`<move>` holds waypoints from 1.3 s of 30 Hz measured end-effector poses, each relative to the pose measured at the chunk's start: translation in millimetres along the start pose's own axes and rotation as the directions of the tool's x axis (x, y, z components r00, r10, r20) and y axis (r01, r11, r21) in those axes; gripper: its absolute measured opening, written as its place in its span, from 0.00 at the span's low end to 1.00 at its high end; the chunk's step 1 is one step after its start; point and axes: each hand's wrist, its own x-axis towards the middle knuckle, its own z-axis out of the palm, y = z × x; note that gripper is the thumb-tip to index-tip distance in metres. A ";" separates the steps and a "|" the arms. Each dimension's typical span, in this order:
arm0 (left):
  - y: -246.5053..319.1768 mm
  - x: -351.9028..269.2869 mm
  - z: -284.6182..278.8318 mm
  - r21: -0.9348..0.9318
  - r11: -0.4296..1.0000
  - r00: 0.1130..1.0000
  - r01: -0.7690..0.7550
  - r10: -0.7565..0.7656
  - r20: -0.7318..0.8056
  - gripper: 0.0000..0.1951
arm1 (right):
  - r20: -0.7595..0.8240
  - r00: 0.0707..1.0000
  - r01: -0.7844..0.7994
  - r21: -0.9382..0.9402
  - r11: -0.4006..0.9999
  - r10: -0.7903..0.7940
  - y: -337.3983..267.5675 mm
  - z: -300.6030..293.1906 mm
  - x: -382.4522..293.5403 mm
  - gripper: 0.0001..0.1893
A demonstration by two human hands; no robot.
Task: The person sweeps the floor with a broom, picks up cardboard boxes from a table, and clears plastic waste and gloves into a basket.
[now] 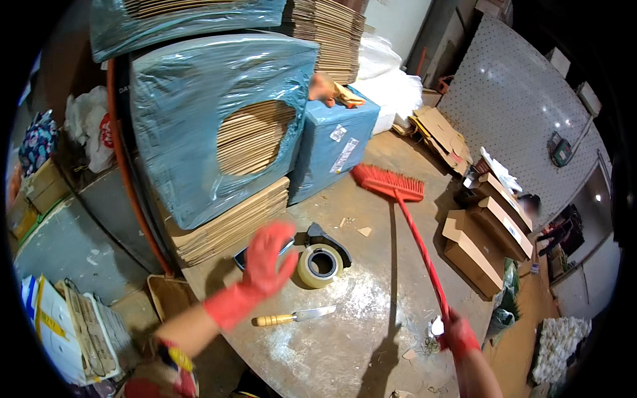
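Note:
My right hand [459,332], in a red glove, grips the red handle of a broom [388,181]. The bristle head is raised over the table, and its shadow falls across the top. Over the table's left side, my left hand [268,261] is blurred, also red-gloved, with thumb and fingers apart. Partly behind it lies a dark flat object [241,259], perhaps a phone. A roll of clear packing tape [320,268] in a black tape dispenser [332,241] is just right of that hand. Below them lies a knife [293,316] with a wooden handle.
Flat cardboard [229,229] and blue-wrapped bundles [179,114] stack up at the back left. Open cardboard boxes [473,253] line the right edge. Scraps and dust litter the table [328,358]. A person [530,204] appears beyond the boxes.

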 end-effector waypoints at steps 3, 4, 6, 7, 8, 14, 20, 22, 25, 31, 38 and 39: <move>-44.0 114.1 12.9 0.091 0.933 0.901 -0.347 0.359 -0.245 0.24 | 0.074 0.974 -0.214 0.018 0.977 0.212 26.9 -32.2 -81.7 0.16; -45.7 145.1 9.7 0.149 0.932 0.903 -0.331 0.359 -0.237 0.22 | 0.003 0.982 -0.191 0.045 0.981 0.191 93.6 -44.3 -94.9 0.13; -54.5 194.2 17.5 0.171 0.943 0.915 -0.284 0.320 -0.247 0.16 | -0.048 0.975 -0.213 0.045 0.976 0.215 142.7 -62.0 -123.2 0.12; -54.2 200.1 25.0 0.076 0.963 0.945 -0.259 0.268 -0.185 0.14 | -0.025 0.964 -0.265 0.009 0.964 0.265 112.4 -66.0 -153.9 0.11; -52.6 205.3 32.9 -0.022 0.975 0.969 -0.221 0.217 -0.121 0.12 | -0.009 0.949 -0.317 -0.031 0.948 0.317 79.7 -70.6 -185.9 0.11; -8.1 119.7 92.1 0.118 0.993 0.665 -0.030 -0.069 0.744 0.22 | -0.039 0.956 -0.287 0.077 0.955 0.290 28.6 -42.6 -187.4 0.15; -27.5 36.8 100.6 0.176 0.939 0.636 -0.295 0.056 0.769 0.41 | 0.034 0.979 -0.204 0.102 0.974 0.201 -50.1 -13.9 -91.8 0.20; -36.3 28.6 100.0 0.192 0.938 0.625 -0.288 0.033 0.780 0.43 | 0.080 0.967 -0.248 0.103 0.963 0.240 -64.1 -6.2 -74.8 0.19; -31.7 24.3 91.3 0.173 0.969 0.599 -0.179 -0.032 0.800 0.43 | 0.097 0.954 -0.276 -0.070 0.959 0.282 -95.7 8.2 -86.6 0.20; -17.0 -11.4 74.1 0.135 0.976 0.523 -0.173 -0.025 0.852 0.42 | 0.129 0.962 -0.200 -0.263 0.944 0.240 -72.9 -9.1 -150.0 0.18; 5.2 -43.4 18.6 -0.005 0.973 0.461 -0.232 0.115 0.880 0.40 | 0.218 0.944 -0.189 -0.255 0.948 0.247 71.3 -74.1 -136.6 0.10; 6.2 -46.7 14.3 -0.010 0.977 0.461 -0.211 0.109 0.881 0.40 | 0.278 0.956 -0.079 -0.073 0.994 0.096 62.5 -68.2 -130.2 0.11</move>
